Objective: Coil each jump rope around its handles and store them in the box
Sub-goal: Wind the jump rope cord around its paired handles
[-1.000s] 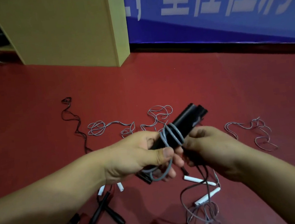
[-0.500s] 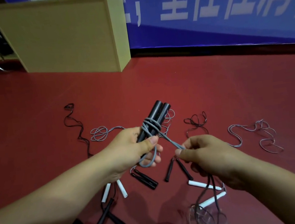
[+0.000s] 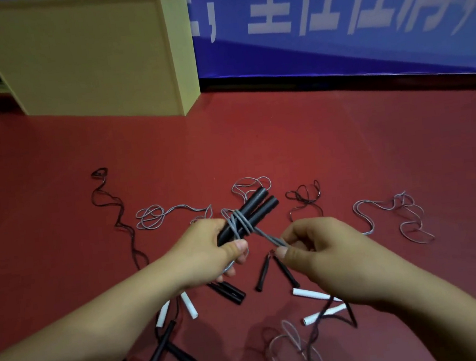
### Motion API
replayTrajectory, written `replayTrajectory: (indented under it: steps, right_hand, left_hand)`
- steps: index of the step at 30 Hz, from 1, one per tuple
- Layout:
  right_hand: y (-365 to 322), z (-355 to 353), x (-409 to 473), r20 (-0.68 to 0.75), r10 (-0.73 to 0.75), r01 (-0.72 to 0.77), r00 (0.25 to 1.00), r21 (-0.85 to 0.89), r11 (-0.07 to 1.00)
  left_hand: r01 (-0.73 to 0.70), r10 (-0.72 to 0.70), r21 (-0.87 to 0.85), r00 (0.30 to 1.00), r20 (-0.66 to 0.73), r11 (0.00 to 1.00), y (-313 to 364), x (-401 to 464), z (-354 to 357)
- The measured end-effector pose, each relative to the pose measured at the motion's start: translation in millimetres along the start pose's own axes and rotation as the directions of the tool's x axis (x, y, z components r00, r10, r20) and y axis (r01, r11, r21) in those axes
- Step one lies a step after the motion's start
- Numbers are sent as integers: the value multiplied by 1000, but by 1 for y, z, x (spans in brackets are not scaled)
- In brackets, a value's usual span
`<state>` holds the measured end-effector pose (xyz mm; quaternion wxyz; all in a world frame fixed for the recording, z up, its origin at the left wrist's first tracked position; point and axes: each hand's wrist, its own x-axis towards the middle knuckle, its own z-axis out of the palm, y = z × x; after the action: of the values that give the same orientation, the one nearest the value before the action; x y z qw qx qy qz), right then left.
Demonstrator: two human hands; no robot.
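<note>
- The box (image 3: 92, 57) stands at the far left on the red floor (image 3: 345, 144), well apart from the hands; from here I cannot tell whether anything is in it.
- Loose ropes lie across the floor between box and hands: a dark rope (image 3: 116, 218) at the left, then a grey rope (image 3: 158, 217).
- The left hand (image 3: 206, 252) grips the lower end of the black handles (image 3: 252, 211), fingers curled round both, thumb pressed near the wraps. The handles lie side by side and point up and away.
- The grey cord (image 3: 240, 223) already circles the handles in a few turns just above that hand; a loop of it hangs below the fingers.
- The cord (image 3: 268, 237) runs taut from the wraps down to the right hand (image 3: 328, 259), which pinches it between thumb and curled fingers, just beside the handles.
- Step in hand, as I judge it: winding this rope round its handles, early in the coil, since much slack trails under the right hand.
- The next move calls for carrying the pinched cord round the handles again, keeping tension so the turns sit tight and do not slip.
- On the floor below lie white handles (image 3: 312, 293) and other black handles (image 3: 228, 292); further right a second grey rope (image 3: 395, 216). These ropes look uncoiled, so most of the task remains.
</note>
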<state>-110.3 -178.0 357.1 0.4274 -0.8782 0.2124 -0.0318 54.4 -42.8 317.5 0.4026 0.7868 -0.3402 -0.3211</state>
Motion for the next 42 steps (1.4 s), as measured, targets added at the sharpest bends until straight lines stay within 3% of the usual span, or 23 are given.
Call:
replayTrajectory:
  steps: [7, 13, 19, 25, 28, 32, 36, 38, 40, 42]
  right_hand:
    - [0, -11, -3, 34, -108, 110, 994, -62, 992]
    - [3, -10, 1, -41, -187, 173, 982, -217, 961]
    - [7, -3, 5, -161, -248, 177, 955, -360, 916]
    - [19, -4, 11, -223, -182, 71, 958, -431, 900]
    - [18, -13, 9, -208, -111, 39, 972, -323, 946]
    - [22, -21, 4, -206, 39, -77, 978, -177, 981]
    - [27, -15, -7, -69, 202, -189, 977, 164, 968]
    - [25, -12, -12, 10, 204, -190, 979, 417, 889]
    - [23, -7, -17, 56, 202, -190, 978, 650, 736]
    - [21, 0, -19, 66, 212, -188, 975, 755, 628]
  left_hand:
    - [-64, 39, 179, 989, 139, 982, 2, -7, 2]
    - [-248, 117, 434, 945, 306, 866, 2, -11, -1]
    - [-357, 176, 454, 902, 394, 816, 6, -17, 9]
    - [-391, 169, 421, 864, 474, 818, 9, -19, 13]
    - [-371, 179, 305, 841, 510, 877, 9, -19, 16]
    - [-416, 244, 258, 825, 509, 872, 10, -20, 17]
    - [-407, 273, 150, 800, 535, 901, 9, -21, 15]
    - [-378, 297, 31, 771, 564, 925, 11, -22, 14]
    - [-359, 325, -59, 747, 580, 931, 13, -23, 12]
    - [-362, 364, -122, 738, 569, 924, 13, -23, 9]
